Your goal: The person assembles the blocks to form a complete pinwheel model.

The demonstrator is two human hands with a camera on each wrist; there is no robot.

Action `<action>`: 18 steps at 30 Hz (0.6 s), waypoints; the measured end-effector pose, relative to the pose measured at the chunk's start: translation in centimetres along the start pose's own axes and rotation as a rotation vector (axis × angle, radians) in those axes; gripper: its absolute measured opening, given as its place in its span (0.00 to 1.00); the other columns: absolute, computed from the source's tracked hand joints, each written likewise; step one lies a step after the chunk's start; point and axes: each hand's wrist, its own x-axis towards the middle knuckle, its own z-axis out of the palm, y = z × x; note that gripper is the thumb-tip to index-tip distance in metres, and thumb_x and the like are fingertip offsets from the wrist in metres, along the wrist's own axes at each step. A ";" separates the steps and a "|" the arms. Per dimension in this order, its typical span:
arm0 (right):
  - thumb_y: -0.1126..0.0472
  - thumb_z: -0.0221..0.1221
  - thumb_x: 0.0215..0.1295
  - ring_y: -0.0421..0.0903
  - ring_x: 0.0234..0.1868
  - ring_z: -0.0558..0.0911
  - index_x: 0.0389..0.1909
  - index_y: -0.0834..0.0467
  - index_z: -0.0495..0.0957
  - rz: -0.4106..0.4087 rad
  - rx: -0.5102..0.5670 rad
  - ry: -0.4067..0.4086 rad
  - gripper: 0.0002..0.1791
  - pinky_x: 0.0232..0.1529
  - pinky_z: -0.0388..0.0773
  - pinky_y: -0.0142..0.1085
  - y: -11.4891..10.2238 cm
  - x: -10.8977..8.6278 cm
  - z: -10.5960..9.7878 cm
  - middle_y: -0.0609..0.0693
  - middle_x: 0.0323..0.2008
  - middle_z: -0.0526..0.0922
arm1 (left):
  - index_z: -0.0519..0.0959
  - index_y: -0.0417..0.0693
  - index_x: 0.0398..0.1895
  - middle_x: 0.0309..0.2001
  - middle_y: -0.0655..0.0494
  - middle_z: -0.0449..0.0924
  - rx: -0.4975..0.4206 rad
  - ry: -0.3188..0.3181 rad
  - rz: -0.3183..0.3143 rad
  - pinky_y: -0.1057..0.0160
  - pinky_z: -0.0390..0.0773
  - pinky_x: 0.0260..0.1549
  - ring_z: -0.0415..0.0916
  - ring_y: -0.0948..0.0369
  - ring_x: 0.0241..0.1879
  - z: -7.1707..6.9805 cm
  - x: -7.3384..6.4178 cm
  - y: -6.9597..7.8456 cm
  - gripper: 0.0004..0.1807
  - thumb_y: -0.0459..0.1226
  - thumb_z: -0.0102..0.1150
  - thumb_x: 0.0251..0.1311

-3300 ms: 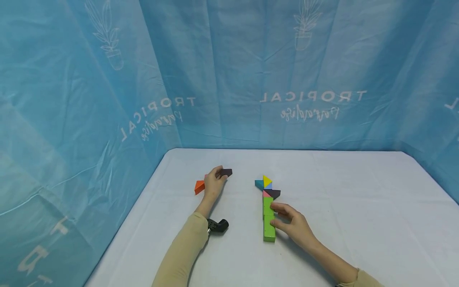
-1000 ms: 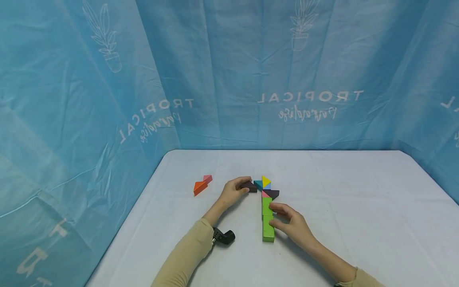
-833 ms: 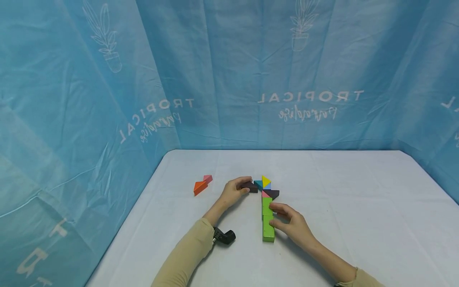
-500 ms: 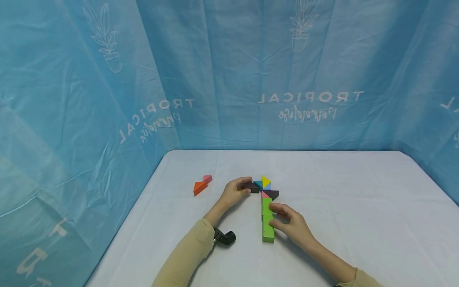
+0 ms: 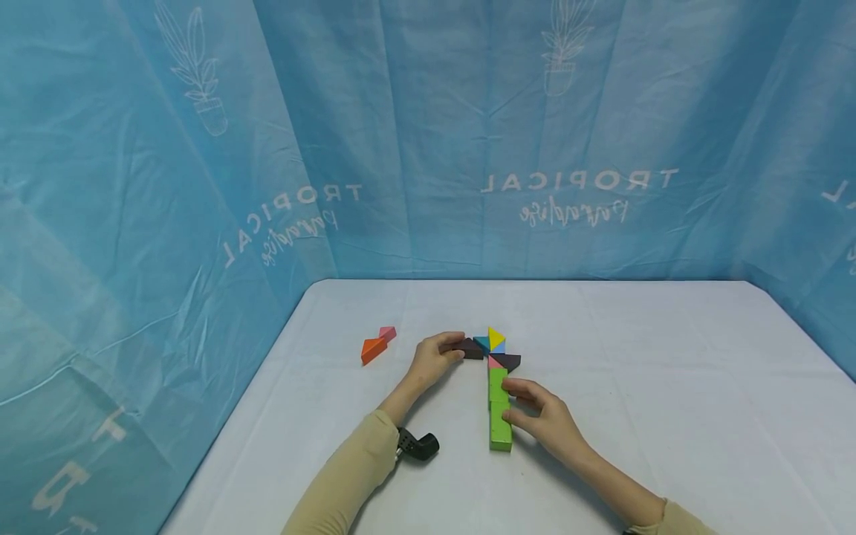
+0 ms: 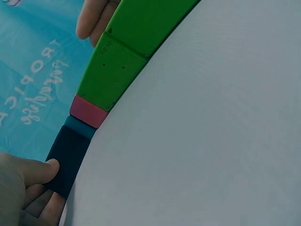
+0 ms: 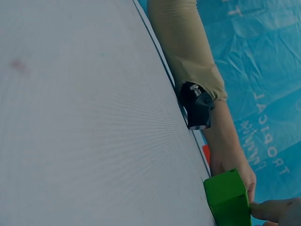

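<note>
Thumb and fingers of my left hand (image 5: 431, 360) pinch the left part of a black wooden block (image 5: 471, 351). In the left wrist view the thumb lies on one face of that black block (image 6: 69, 155), with fingers on the far side. It lies beside a teal block (image 5: 481, 342), under a yellow triangle (image 5: 495, 338) and a blue one (image 5: 500, 348). Below come a pink triangle (image 5: 493, 362), another black block (image 5: 509, 361) and two green blocks (image 5: 500, 425) in a column. My right hand (image 5: 551, 420) rests its fingertips against the green blocks' right side.
An orange triangular block (image 5: 373, 349) and a pink block (image 5: 388, 333) lie at the table's back left. A black device (image 5: 419, 446) sticks out from the left wrist. Blue printed cloth (image 5: 428, 148) hangs behind and beside the white table (image 5: 635, 357).
From the back left, my left hand has brought the black block right, up to the teal block. Lately the hand slid slightly left along it. My right hand has stayed by the green blocks.
</note>
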 end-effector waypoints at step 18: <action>0.63 0.67 0.56 0.50 0.57 0.74 0.57 0.58 0.74 0.000 -0.003 0.001 0.26 0.58 0.70 0.39 -0.1 -0.1 0.0 0.51 0.56 0.76 | 0.76 0.33 0.55 0.51 0.43 0.78 -0.011 -0.028 0.007 0.65 0.77 0.48 0.77 0.53 0.51 0.7 0.2 0.4 0.19 0.28 0.59 0.59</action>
